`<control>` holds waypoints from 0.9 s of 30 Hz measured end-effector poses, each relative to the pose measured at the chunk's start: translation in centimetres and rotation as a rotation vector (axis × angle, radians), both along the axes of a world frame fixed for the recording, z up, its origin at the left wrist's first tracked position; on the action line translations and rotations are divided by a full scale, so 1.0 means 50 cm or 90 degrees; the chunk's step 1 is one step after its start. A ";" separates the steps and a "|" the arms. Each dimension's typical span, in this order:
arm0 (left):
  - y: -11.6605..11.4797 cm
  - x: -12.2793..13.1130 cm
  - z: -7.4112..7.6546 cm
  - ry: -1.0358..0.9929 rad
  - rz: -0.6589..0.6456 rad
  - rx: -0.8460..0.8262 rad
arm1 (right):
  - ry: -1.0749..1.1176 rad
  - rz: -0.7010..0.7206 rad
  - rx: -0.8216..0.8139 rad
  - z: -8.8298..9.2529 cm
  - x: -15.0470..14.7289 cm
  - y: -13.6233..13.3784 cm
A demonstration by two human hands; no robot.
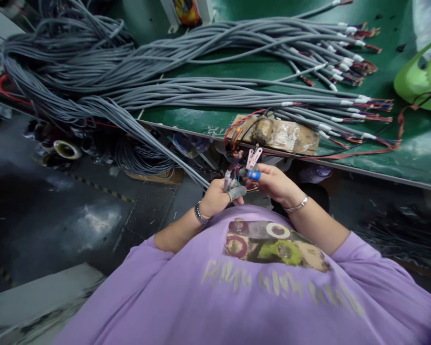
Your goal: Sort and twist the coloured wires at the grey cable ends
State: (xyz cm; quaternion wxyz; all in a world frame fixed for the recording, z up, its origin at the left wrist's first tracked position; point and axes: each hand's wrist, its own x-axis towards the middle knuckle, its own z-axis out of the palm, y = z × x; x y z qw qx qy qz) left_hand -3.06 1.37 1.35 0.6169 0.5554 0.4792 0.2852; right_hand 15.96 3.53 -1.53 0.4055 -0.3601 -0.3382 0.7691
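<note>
My left hand point(217, 194) is closed around the end of a grey cable point(172, 153) that runs up and left to the big bundle; a grey finger cot covers the thumb. My right hand point(275, 182) is pinched on the cable's thin coloured wires point(233, 165), with a blue finger cot on one fingertip. A small pink clip-like tool point(253, 157) sticks up between the two hands. Both hands are held close together just in front of my chest, below the table edge. Each wrist wears a bracelet.
A green table point(398, 153) carries large bundles of grey cables point(208, 62) with stripped coloured ends on the right. A worn brown block point(283, 134) with red and black wires sits at the table edge. A green plastic basket point(422, 76) stands far right. Dark floor lies left.
</note>
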 end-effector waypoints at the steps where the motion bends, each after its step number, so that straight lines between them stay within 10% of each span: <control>1: -0.001 0.000 0.003 -0.018 0.020 0.000 | 0.024 -0.014 -0.032 -0.007 0.006 0.005; 27: 0.018 0.041 0.002 -0.105 0.124 0.063 | 0.167 -0.158 -0.135 0.021 -0.038 0.044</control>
